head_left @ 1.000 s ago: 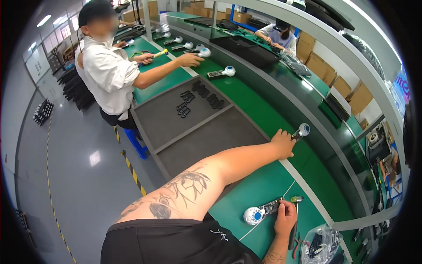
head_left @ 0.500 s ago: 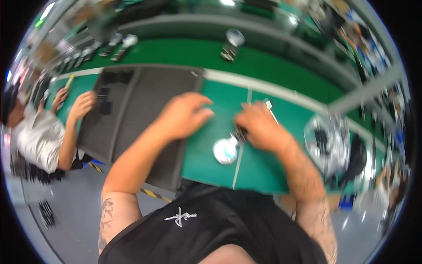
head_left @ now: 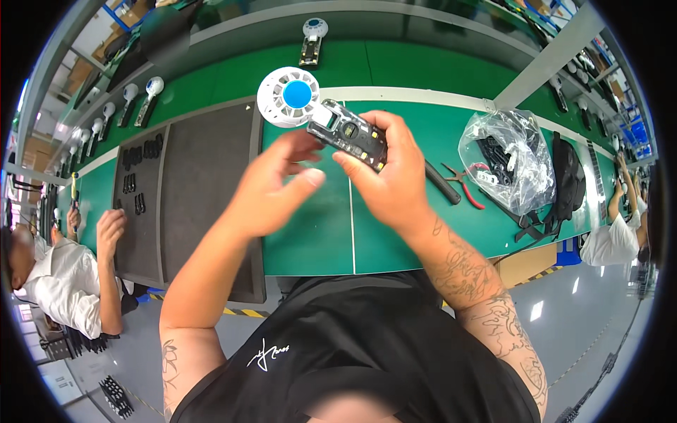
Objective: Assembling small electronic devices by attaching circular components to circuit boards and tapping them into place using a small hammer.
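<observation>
A handheld fan with a round white head and blue center is up off the green bench. Its black handle is uncovered on the upward side and bares a circuit board. My right hand is closed around the handle's lower end, thumb along the near edge. Close by the handle's neck is my left hand, slightly blurred, thumb and fingers apart. Whether its fingertips touch the handle is unclear.
A dark tray with small black parts lies left. Right of my hands are red-handled pliers, a black rod-like tool and a clear bag of parts. More fans line the green belt. A co-worker sits left.
My right hand has lifted the fan from low over the bench, its head swinging from the near side to the far left. My left hand has come close to the handle. The view has shifted.
</observation>
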Tool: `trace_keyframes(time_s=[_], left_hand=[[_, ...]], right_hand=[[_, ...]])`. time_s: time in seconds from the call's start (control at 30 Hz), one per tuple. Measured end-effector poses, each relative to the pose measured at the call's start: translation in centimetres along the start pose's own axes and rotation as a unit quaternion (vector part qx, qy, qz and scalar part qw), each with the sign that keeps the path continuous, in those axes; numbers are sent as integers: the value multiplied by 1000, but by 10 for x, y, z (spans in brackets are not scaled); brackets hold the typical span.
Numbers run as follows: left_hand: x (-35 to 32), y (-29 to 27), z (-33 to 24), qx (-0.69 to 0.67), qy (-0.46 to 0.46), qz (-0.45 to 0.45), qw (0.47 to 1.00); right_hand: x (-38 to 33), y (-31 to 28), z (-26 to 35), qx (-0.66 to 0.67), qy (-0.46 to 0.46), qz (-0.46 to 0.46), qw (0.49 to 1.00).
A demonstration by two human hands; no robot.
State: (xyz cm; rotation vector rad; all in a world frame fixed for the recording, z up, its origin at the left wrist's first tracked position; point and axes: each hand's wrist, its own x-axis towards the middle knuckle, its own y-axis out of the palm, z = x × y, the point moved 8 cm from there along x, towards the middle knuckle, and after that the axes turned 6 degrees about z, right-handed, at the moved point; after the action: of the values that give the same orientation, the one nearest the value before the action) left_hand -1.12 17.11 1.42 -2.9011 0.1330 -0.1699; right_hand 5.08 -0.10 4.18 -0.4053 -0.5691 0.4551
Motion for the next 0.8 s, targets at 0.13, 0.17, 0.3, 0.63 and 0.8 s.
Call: trace_keyframes(time_s=[0.13, 0.17, 0.3, 0.63, 0.8], left_hand=[[27, 31, -6, -140, 8, 34, 990], [31, 36, -7, -180, 1, 38, 983], [40, 42, -12, -248, 8, 72, 966], [43, 38, -9, -188, -20, 47, 981], [24, -21, 17, 116, -33, 74, 990]], right_hand=[[-19, 15, 12, 38, -34, -11, 999], [-24, 18, 16, 48, -55, -6, 997], [-30, 9, 20, 56, -66, 40, 995], [-30, 12, 17, 26, -86, 74, 993], [-43, 35, -23, -58, -23, 82, 995]])
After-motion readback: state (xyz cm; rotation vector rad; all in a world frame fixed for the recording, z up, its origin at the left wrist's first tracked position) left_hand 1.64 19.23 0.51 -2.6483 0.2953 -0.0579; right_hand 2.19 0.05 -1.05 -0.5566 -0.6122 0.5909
